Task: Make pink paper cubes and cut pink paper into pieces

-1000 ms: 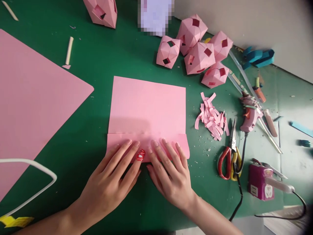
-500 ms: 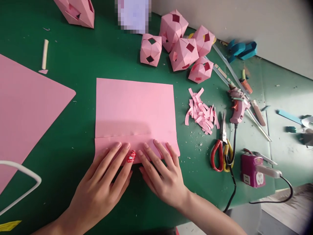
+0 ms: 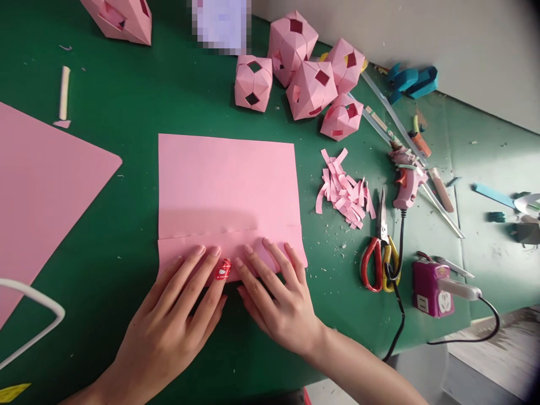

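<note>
A pink paper sheet (image 3: 230, 180) lies flat before me, its near edge turned up into a folded flap. My left hand (image 3: 172, 315) rests with outstretched fingers on the left part of that flap; a red patterned bandage (image 3: 223, 269) wraps its index fingertip. On the right part, my right hand (image 3: 280, 304) presses with fingers spread. Both thumbs show just off the near edge, partly hidden under the hands.
Pink folded-paper polyhedra (image 3: 312, 90) stand at the back. Right of the sheet are paper strips (image 3: 346, 191), scissors (image 3: 372, 264), a pink glue gun (image 3: 409, 185) and a purple power adapter (image 3: 432, 288). Larger pink paper (image 3: 46, 185) and a white cable-like bar (image 3: 46, 298) lie left.
The whole view has shifted slightly, so things appear a little further left. Both hands stay on the folded flap in nearly the same pose.
</note>
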A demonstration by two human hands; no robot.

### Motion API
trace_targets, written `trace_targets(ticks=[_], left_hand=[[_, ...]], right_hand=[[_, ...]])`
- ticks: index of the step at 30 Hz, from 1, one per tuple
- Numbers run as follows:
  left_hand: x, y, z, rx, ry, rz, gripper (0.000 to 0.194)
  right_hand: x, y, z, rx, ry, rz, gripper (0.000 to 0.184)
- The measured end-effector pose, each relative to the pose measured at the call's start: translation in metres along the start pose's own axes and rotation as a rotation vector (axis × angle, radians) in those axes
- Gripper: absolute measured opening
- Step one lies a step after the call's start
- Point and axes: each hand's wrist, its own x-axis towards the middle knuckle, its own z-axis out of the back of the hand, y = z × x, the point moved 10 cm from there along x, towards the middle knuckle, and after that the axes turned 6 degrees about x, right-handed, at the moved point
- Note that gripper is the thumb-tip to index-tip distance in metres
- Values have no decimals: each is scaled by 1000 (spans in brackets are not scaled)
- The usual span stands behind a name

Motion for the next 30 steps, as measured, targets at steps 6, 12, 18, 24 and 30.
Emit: trace_targets(ticks=[6,12,18,24,30], left_hand=[[0,0,-1,-2,1,3,50],[1,1,-1,6,0,11,52],[-1,-2,-3,21,10,9,54],[-7,-5,-11,3,86,37,68],[-12,-6,-18,-52,139,68,88]], right_hand=[[1,0,0,10,-4,-4,47],[2,-1,1,15,-16,-18,46],[3,-1,1,-3,-15,-20,43],[4,1,1,-27,-29,-2,42],[3,-1,1,-42,-11,11,44]])
